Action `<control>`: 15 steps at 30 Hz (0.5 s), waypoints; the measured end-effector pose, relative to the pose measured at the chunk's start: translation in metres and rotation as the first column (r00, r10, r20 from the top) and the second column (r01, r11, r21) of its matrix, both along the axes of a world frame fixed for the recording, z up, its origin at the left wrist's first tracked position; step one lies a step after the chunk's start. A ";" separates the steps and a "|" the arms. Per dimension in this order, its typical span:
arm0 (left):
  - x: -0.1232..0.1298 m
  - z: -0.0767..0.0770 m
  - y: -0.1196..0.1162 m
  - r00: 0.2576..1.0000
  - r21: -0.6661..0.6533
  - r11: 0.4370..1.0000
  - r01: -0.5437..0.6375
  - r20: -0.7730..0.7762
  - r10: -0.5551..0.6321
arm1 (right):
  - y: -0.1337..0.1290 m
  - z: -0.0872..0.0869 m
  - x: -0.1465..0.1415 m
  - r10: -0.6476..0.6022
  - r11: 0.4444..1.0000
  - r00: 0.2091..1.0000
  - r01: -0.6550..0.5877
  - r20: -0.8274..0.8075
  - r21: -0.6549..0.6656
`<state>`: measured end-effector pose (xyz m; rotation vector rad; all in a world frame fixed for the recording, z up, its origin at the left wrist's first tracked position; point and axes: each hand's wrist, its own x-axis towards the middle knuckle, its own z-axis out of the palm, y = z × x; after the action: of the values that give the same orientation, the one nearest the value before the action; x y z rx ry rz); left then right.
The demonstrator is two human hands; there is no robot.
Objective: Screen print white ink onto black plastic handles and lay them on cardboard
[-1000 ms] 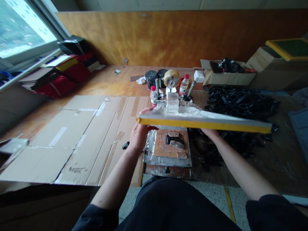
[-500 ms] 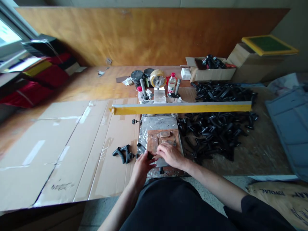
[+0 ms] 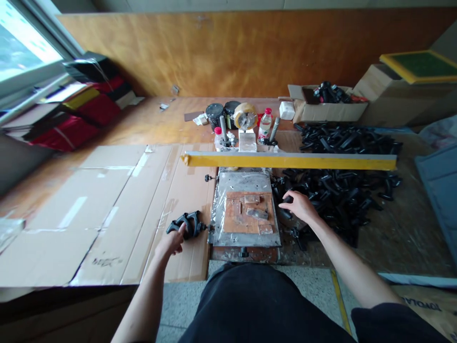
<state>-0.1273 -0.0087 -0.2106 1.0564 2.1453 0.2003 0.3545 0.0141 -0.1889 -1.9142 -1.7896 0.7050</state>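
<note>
Hands work apart. The left hand is partly closed, its fingers against a black forked plastic part that lies on flattened brown cardboard sheets, just beside a metal plate. That plate is wrapped in clear plastic and carries an orange-brown board. The right hand is loosely curled at the plate's right edge, over a heap of black plastic parts; whether it grips one, I cannot tell. A long yellow-edged frame lies flat across the surface, just beyond the plate, between the hands and the things farther back. Behind it stand two black ink tins, a roll of packing tape and a clear plastic water bottle with a red cap.
</note>
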 end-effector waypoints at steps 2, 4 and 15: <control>0.005 0.020 0.020 0.997 -0.038 0.996 0.083 0.002 -0.083 | 0.003 0.013 -0.018 -0.014 0.998 0.997 0.019 -0.076 0.065; 0.020 0.046 0.041 0.987 0.052 0.986 0.157 0.035 -0.159 | 0.005 0.016 -0.043 0.011 0.994 0.994 0.001 -0.106 0.110; 0.168 0.183 0.054 0.622 0.750 0.647 -0.139 0.574 -0.533 | 0.001 -0.011 -0.099 0.060 0.943 0.955 -0.149 0.289 0.296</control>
<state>0.0410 0.0450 -0.0276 1.3288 1.0677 1.2773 0.2555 0.0154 -0.1997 -1.7751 -2.0420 0.1672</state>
